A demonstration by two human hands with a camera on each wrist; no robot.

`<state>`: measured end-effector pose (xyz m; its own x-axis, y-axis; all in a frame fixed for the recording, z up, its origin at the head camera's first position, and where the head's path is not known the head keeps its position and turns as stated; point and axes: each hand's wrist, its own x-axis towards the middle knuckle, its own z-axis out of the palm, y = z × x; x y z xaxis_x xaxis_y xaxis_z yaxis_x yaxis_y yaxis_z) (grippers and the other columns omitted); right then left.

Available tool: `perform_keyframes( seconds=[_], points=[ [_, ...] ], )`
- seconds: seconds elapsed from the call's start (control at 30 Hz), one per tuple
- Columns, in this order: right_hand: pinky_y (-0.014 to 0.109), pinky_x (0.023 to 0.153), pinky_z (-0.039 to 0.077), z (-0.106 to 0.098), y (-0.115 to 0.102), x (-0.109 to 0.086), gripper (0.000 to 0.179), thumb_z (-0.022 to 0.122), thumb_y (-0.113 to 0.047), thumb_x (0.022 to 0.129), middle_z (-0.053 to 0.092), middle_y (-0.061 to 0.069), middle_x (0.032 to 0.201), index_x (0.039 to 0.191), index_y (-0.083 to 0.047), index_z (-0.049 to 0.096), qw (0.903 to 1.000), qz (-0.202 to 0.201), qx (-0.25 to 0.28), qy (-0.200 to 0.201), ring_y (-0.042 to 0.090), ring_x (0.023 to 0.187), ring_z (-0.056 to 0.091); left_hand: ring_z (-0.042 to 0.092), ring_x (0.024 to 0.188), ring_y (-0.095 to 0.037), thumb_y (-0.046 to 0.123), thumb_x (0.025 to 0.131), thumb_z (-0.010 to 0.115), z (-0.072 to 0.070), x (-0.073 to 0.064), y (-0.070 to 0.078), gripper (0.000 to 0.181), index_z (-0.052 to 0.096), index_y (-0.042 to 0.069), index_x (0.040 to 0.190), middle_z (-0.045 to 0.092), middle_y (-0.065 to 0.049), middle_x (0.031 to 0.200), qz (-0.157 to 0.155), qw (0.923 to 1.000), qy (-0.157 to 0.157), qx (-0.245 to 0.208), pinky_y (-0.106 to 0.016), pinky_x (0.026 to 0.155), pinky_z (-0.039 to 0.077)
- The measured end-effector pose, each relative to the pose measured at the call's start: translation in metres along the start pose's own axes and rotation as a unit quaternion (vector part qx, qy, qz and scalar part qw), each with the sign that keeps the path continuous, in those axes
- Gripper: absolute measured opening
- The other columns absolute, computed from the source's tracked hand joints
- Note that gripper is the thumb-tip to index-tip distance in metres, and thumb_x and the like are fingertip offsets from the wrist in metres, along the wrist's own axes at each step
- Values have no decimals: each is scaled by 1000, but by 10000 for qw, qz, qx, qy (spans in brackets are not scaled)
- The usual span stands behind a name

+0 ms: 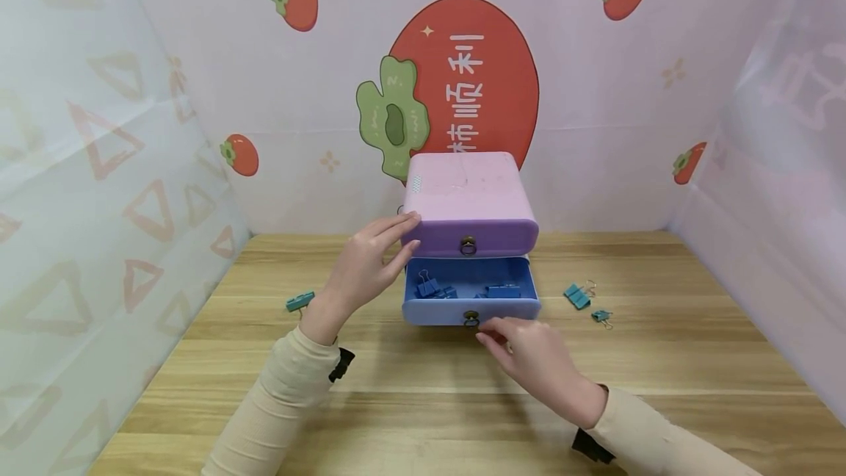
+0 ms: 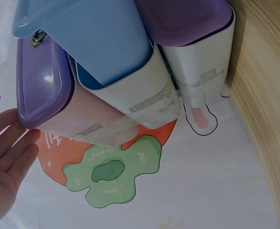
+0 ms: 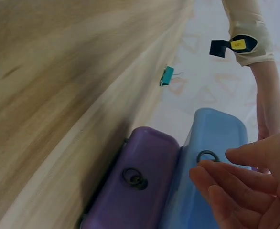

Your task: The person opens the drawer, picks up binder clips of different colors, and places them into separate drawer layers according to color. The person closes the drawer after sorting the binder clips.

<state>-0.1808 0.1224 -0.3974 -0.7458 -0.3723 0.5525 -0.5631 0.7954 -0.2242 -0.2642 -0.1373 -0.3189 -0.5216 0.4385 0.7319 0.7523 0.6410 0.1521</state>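
Note:
A small stacked drawer unit stands on the table, its pink top casing (image 1: pixel 469 186) holding a purple drawer (image 1: pixel 436 238). Below it a blue drawer (image 1: pixel 423 311) is pulled out, with several blue binder clips (image 1: pixel 504 291) inside. My left hand (image 1: pixel 363 267) touches the left side of the top drawer, fingers extended in the left wrist view. My right hand (image 1: pixel 538 358) is at the front of the blue drawer, beside its ring pull (image 3: pixel 207 155); thumb and fingertips stand apart, with nothing visible between them. A lower purple drawer (image 3: pixel 152 157) shows in the right wrist view.
Two teal binder clips lie on the wooden table (image 1: pixel 661 366) right of the unit, a larger clip (image 1: pixel 577 297) and a smaller clip (image 1: pixel 601 315). Another teal clip (image 1: pixel 300 301) lies left, near my left wrist. A printed cloth backdrop (image 1: pixel 595 189) rises behind the table.

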Motion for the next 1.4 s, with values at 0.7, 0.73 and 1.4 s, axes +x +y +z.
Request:
perform_keyframes(
  seconds=[0.7,0.73,1.4],
  points=[
    [16,46,41,14,6,12,12,79,-26,77,65,-12,65,72,-21,70,9988,213,-324,285,-1,52,51,60,116,-23,19,90,64,-2,0,2,36,64,5,123,64,-8,125,-23,10000,-25,-24,-34,97,50],
    [16,47,42,14,6,13,12,80,-26,76,65,-12,65,71,-21,70,9988,220,-337,296,-1,53,53,60,116,-23,20,90,64,-2,0,2,36,64,5,123,64,-8,125,-28,10000,-29,-24,-34,97,50],
    [13,41,33,17,5,20,15,79,-22,76,61,-10,62,73,-18,65,9943,-272,-652,793,2,46,49,61,115,-25,19,90,65,-2,0,2,36,64,4,123,64,-9,124,16,10000,5,-62,-37,97,50]
  ],
)
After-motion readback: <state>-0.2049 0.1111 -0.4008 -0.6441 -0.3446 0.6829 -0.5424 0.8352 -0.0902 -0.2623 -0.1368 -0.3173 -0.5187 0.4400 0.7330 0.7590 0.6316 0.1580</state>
